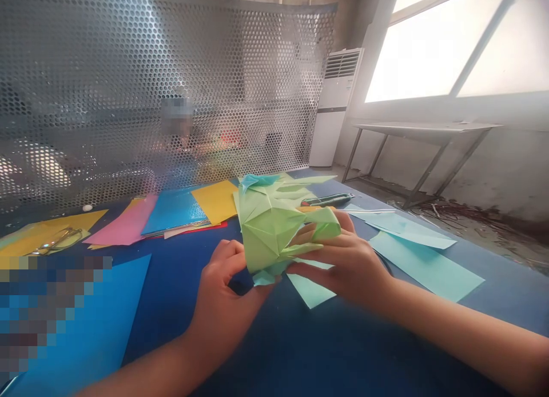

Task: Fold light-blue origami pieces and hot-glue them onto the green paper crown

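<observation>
Between my two hands is a folded light-green paper piece (268,222), with pointed flaps sticking out to the right and a curled strip near my right fingers. Bits of pale turquoise paper (265,278) show at its lower edge. My left hand (225,280) grips the lower left side, thumb underneath and fingers bent behind it. My right hand (349,257) is closed on the flaps at the right side; some of its fingertips are hidden by the paper. Behind the piece lies a utility knife (328,200) on the blue table (274,351).
Light turquoise sheets (429,262) lie at the right. Blue (174,211), pink (124,222) and yellow (218,199) sheets spread along the back left, near glasses (55,241). A perforated metal screen (150,71) stands behind the table, a person (175,151) blurred beyond it.
</observation>
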A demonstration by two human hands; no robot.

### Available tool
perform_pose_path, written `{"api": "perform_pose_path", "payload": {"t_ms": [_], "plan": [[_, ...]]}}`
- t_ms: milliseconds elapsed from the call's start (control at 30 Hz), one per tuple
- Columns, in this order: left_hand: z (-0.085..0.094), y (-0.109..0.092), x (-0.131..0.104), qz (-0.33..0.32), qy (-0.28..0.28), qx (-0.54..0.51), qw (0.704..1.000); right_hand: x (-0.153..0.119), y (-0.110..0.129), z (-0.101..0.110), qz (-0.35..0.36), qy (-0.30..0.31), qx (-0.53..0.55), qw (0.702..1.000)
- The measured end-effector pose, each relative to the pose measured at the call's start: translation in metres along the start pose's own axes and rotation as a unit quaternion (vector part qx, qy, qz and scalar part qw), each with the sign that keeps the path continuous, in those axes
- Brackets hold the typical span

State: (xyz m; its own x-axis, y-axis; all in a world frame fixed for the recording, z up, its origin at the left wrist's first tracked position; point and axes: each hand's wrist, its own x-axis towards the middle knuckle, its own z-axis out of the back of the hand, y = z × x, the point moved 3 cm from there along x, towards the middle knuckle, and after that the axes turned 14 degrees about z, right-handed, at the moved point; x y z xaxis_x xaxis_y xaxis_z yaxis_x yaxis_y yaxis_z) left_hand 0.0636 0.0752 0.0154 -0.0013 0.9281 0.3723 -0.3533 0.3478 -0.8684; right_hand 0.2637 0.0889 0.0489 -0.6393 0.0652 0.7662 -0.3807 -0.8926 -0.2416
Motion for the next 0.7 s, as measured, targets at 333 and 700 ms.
{"api": "perform_pose_path", "payload": {"t_ms": [333,700], "plan": [[0.0,0.003,0.0,0.025,0.012,-0.007,1.0,0.001,0.003,0.001,-0.002,-0.017,-0.015,1.0],[0.001,0.013,0.006,0.113,0.004,-0.029,0.993,0.001,0.002,0.005,-0.006,-0.041,-0.057,0.998]]}}
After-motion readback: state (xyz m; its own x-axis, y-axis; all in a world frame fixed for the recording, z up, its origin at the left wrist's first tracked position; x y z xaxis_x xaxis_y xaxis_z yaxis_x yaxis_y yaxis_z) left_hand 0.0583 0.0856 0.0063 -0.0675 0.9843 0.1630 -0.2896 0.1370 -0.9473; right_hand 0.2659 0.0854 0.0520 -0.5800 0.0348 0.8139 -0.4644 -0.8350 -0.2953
